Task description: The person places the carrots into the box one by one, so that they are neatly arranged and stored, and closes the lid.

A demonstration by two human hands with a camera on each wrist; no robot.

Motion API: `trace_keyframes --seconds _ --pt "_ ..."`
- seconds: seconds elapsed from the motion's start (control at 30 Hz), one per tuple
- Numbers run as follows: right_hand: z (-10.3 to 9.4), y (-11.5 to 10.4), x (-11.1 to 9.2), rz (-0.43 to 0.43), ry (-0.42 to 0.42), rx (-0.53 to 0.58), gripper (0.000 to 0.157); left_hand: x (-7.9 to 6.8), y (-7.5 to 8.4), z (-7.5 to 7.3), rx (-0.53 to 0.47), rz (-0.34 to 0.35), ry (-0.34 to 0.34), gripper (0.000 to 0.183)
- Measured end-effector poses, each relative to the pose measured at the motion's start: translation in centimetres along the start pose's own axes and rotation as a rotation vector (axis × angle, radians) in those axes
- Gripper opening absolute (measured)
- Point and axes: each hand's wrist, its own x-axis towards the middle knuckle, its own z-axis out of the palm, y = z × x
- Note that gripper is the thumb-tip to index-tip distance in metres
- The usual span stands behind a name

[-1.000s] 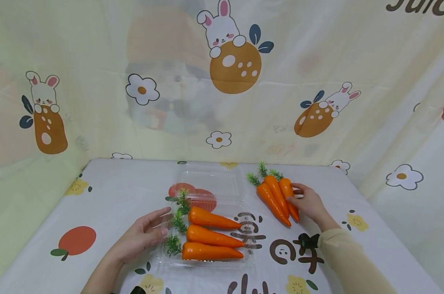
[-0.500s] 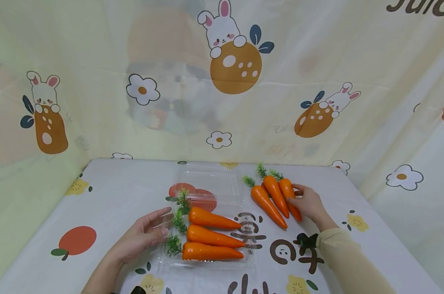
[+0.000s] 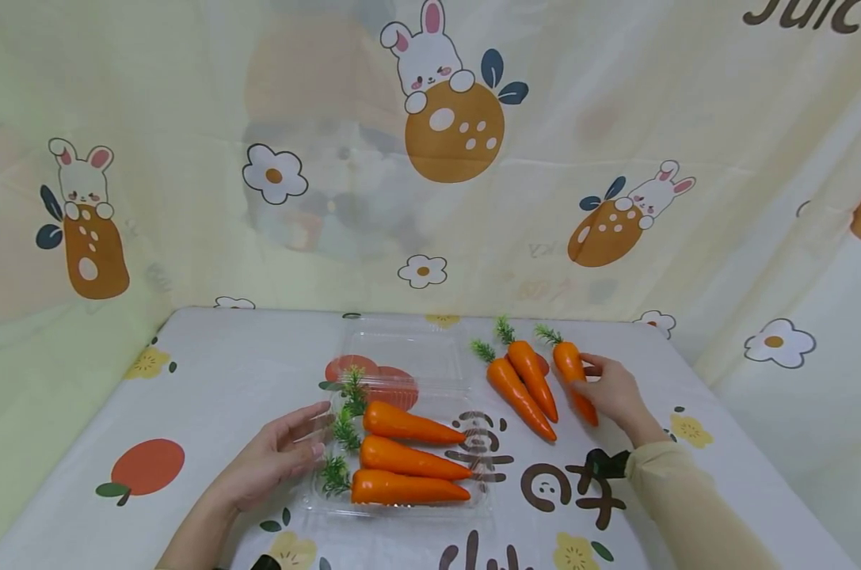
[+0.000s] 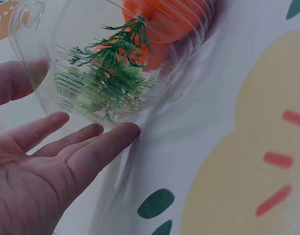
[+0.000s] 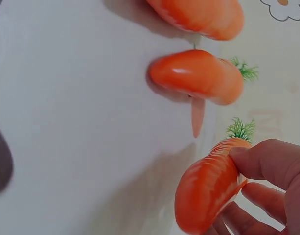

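Note:
On the right side, my right hand [image 3: 611, 393] pinches an orange carrot [image 3: 571, 372] with a green leafy top between thumb and fingers. The right wrist view shows the same carrot [image 5: 208, 186] tilted, with the thumb on its side. Two more carrots [image 3: 519, 396] lie side by side just left of it. My left hand [image 3: 280, 451] rests against the left side of a clear plastic clamshell box [image 3: 401, 511], fingers extended along its wall. Inside the box lie three carrots [image 3: 416, 461], their green tops [image 4: 115, 78] toward that hand and their tips pointing right.
The box's clear lid [image 3: 405, 352] lies folded back toward the rear of the table. A white printed cloth [image 3: 209, 380] covers the table, and a patterned curtain [image 3: 330, 237] hangs behind it.
My right hand has drawn its carrot to the right, apart from the other two. The leftmost loose carrot has shifted slightly left. My left hand stays at the box.

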Motion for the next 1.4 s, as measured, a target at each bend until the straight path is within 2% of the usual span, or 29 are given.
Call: trace_keyframes --seconds 0.3,0.6,1.03,1.4 --pt "-1.4 -0.3 -0.7 -0.026 0.003 0.008 0.071 -0.1 0.0 -0.1 0.015 -0.009 0.004 0.07" --pt "-2.6 -1.2 -1.6 -0.106 -0.024 0.018 0.07 -0.1 0.0 -0.1 0.013 -0.003 0.001 0.071" --pt "-3.1 -4.9 -3.4 -0.299 -0.01 0.015 0.066 -0.1 0.2 0.1 0.004 -0.002 0.0 0.07" --pt "-2.4 -8.9 -4.9 -0.507 -0.063 0.015 0.06 -0.2 0.3 0.0 0.006 0.008 -0.007 0.07"
